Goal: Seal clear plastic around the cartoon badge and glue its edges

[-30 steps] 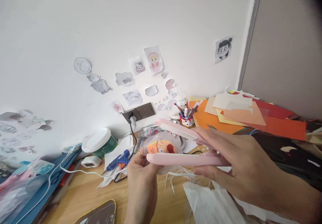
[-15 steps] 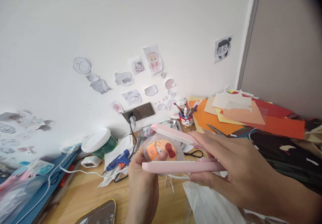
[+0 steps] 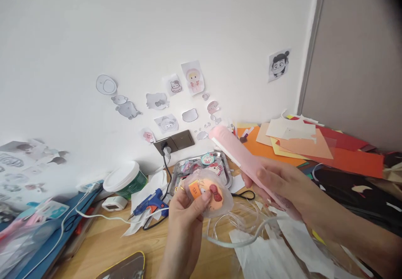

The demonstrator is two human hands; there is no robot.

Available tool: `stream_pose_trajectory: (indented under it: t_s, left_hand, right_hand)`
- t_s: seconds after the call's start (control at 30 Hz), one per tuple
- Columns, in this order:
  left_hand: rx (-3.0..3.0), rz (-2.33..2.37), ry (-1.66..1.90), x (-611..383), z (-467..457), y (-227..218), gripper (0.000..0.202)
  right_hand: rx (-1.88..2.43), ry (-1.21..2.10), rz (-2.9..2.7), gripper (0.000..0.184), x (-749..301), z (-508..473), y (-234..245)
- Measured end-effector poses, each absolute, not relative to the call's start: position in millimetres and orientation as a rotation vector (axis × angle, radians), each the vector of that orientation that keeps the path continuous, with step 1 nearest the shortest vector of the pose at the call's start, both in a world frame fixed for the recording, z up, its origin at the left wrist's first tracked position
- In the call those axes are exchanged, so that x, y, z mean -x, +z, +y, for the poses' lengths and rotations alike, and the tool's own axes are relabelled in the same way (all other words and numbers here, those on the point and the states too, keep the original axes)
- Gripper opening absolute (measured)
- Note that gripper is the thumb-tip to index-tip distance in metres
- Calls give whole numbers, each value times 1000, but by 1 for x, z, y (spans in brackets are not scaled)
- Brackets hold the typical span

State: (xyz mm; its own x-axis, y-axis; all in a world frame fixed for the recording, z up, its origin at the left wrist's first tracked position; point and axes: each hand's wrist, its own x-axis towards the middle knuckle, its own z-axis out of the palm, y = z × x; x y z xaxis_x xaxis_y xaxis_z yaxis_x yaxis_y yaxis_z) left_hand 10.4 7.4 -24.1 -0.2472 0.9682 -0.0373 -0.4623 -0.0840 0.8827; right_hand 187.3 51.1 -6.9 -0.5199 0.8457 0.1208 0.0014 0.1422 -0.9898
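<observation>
Between the thumb and fingers of my left hand (image 3: 186, 216) is an orange cartoon charm (image 3: 216, 201) with a dark red bow, inside a clear plastic bag (image 3: 230, 203). My right hand (image 3: 279, 183) is closed round a pink hand-held heat sealer (image 3: 237, 151), raised to the upper right of the charm and apart from it. The sealer's two arms look pressed together, its far end tilted up toward the wall. A pale cord (image 3: 234, 244) curves below it over the table.
Behind my hands stands a metal tray (image 3: 228, 171) of small charms. To the left are a blue glue gun (image 3: 150, 203), a white-lidded tub (image 3: 121, 176) and a small white device (image 3: 114, 203). Coloured sheets (image 3: 351, 162) lie at right, with crumpled white plastic (image 3: 264, 254) in front.
The heat sealer's arms were spread around the bagged charm; now they have closed and my right hand has lifted the tool up and right. My left hand keeps the charm, slightly lower.
</observation>
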Motion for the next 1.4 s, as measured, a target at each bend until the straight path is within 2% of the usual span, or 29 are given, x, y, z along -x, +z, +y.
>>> stream_pose_trajectory:
  t_s: [0.07, 0.13, 0.3, 0.6, 0.87, 1.07, 1.4]
  left_hand:
    - [-716, 942, 1523, -12, 8, -26, 19]
    - [-746, 931, 1462, -14, 9, -29, 22]
    - [-775, 983, 1428, -18, 8, -32, 41]
    - [-877, 987, 1378, -20, 6, -32, 48]
    - [-1145, 1158, 1459, -17, 4, -33, 26]
    - [-1330, 1183, 1511, -12, 3, -29, 22]
    - [-1363, 1198, 1482, -20, -4, -27, 13]
  right_hand:
    - [770, 1743, -1538, 43, -184, 53, -8]
    - [769, 1816, -1462, 36, -181, 53, -8]
    - [844, 1760, -1441, 11, -177, 49, -3]
    - [818, 1697, -1544, 10, -178, 48, 0]
    - [835, 1713, -1546, 14, -179, 49, -2]
    - [788, 1759, -1507, 8, -180, 49, -3]
    - [865, 1884, -1457, 8, -178, 50, -6]
